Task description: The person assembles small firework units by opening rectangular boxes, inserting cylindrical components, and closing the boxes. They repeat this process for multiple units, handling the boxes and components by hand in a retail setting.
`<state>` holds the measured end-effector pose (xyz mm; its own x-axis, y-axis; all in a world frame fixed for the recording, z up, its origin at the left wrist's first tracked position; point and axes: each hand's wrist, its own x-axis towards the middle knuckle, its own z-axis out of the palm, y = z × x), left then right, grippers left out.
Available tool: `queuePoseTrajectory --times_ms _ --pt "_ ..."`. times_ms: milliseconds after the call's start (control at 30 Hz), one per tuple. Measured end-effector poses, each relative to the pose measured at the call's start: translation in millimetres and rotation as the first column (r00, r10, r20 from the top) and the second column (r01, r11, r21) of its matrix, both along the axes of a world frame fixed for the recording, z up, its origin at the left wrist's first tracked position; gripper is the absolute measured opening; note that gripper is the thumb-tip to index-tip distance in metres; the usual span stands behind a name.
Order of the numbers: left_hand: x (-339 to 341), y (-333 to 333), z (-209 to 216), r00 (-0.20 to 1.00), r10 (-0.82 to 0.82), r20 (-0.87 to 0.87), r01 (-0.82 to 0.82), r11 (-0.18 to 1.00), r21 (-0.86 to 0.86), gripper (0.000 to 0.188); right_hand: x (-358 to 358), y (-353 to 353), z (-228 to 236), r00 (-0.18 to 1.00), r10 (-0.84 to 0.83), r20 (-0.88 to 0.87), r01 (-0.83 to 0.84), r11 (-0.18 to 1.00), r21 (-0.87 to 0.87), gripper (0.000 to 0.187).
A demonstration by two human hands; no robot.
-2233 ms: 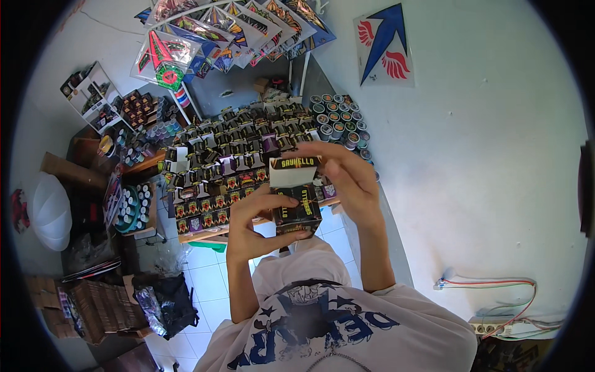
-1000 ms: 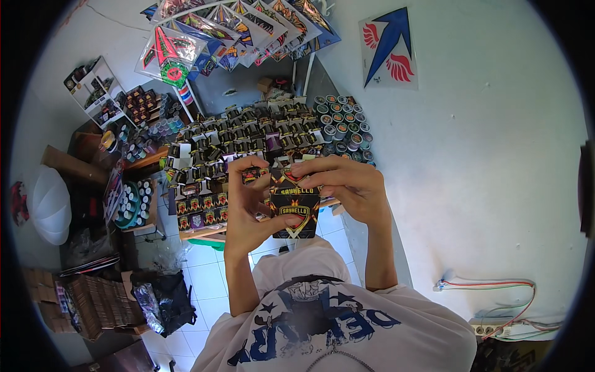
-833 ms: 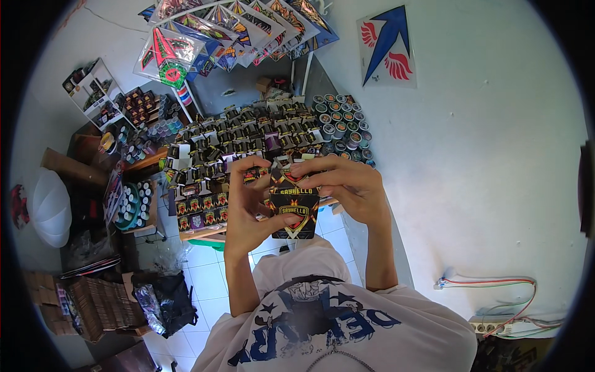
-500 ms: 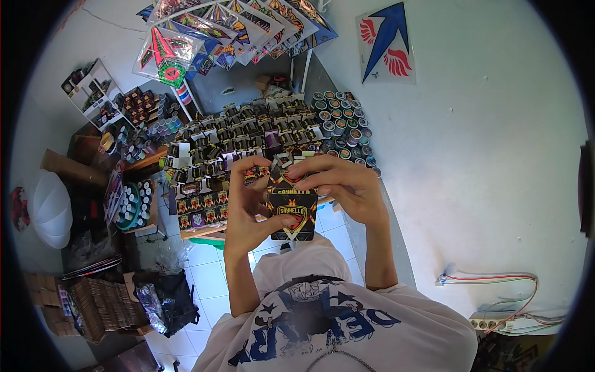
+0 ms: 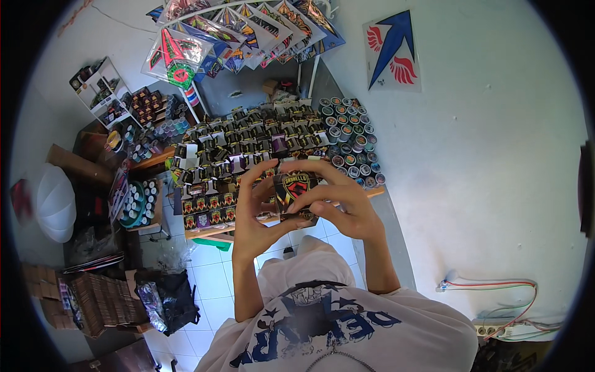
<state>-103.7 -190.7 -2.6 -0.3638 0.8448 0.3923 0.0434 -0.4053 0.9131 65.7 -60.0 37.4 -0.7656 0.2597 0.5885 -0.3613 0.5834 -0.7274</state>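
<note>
Both hands hold one small black cardboard box (image 5: 296, 184) with a red and yellow emblem, in front of my chest. My left hand (image 5: 253, 217) grips it from the left, thumb beneath and fingers curled over its far side. From the right, my right hand (image 5: 347, 201) closes round it, with fingers across the top and front. The box's emblem face points up toward me, and its flaps are hidden behind my fingers. Just beyond my hands, rows of similar black boxes (image 5: 217, 149), many with flaps standing up, cover a wooden table.
Round tins or spools (image 5: 350, 133) stand in stacks at the table's right end. Packaged kites (image 5: 242, 34) hang from a white rack above. To the left are a teal tray (image 5: 133, 214) of white-topped spools, a white umbrella-like shade (image 5: 56, 201) and stacked flat cardboard (image 5: 102, 304).
The box has tipped so its emblem face turns upward, and its raised top flaps no longer show. My right hand has shifted lower, its fingers wrapping the box.
</note>
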Motion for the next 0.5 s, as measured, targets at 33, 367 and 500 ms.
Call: queuePoseTrajectory --times_ms 33,367,500 --pt "0 0 -1 1.000 0.017 -0.019 -0.016 0.999 0.028 0.105 0 1 0 1.000 -0.015 -0.018 0.016 0.999 0.048 0.038" --pt "11 0 -11 0.998 -0.068 -0.008 0.068 0.998 0.007 0.076 17 1 -19 0.989 0.019 0.144 0.063 0.835 -0.547 0.064" --pt "24 -6 -6 0.995 -0.062 0.074 0.066 0.997 -0.045 0.080 30 -11 -25 0.990 -0.013 0.138 0.094 0.789 -0.607 0.066"
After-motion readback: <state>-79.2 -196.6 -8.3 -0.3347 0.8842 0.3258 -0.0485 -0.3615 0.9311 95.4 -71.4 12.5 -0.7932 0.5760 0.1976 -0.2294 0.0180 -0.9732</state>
